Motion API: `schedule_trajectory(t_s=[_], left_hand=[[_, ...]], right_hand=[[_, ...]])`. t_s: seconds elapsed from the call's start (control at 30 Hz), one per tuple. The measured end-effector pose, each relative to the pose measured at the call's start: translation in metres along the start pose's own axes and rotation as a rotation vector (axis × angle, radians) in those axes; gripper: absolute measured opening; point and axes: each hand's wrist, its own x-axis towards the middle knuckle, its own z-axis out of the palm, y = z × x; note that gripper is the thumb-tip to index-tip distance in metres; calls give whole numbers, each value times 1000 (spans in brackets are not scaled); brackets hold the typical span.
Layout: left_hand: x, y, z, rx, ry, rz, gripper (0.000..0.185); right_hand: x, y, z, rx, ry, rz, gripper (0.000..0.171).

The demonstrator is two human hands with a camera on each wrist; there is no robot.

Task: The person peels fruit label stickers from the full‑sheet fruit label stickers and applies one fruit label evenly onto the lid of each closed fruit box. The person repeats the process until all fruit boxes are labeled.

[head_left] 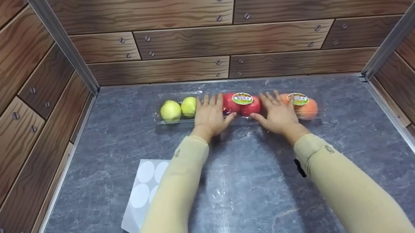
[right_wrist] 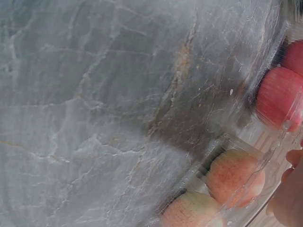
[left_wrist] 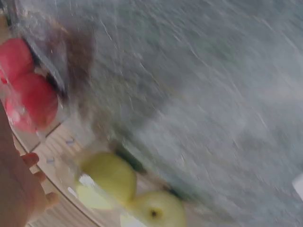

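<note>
Sticker sheet (head_left: pixel 144 190) lies nearest, on the grey table (head_left: pixel 253 187). Left hand (head_left: pixel 210 114) and right hand (head_left: pixel 278 114), fingers extended, flank the labelled red-apple box (head_left: pixel 242 105). The orange-apple box (head_left: pixel 303 105) is labelled; the green-apple box (head_left: pixel 177 109) apparently remains unlabelled.

Grey marbled tabletop (head_left: pixel 257 186) underfoot of everything, veined with pale streaks, shown close and blurred in both wrist views (left_wrist: pixel 203 94) (right_wrist: pixel 85 104). Lying flat on the tabletop near its front left part: a white sticker sheet (head_left: pixel 139 196) carrying round white labels, one corner pointing toward the front edge. Rising from the tabletop's far edge: a wood-grain panelled wall (head_left: pixel 223 37) dotted with screw heads; matching panels off its left and right sides, joined by grey metal corner posts (head_left: pixel 63 42)
</note>
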Motion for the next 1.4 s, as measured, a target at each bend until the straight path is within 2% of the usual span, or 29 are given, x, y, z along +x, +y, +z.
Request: schedule_trajectory(t_s=[0.1,0.33,0.5,0.63,0.83,1.1,1.4], left_hand=[[-8,-18,-10,-35,18,-11,93],[-29,-71,-42,-31,47,-37,95],[-51,-104,-47,-52,70,-64,95],[-66,-123,-46,-56,63,-98,95],[-73,-143,-47,-57,59,-124,98],[-82,-162,-37,-81,64,-151,99],[-87,-168,-24,-92,32,-186,97]], right_hand=[[-1,-4,-2,17,12,9,90],[4,-18,-18,36,34,20,96],[2,-29,-15,23,40,28,102],[1,-42,-8,27,51,15,102],[11,-66,-4,38,81,-10,101],[23,-108,5,11,65,-66,104],[34,-149,15,15,108,-161,94]])
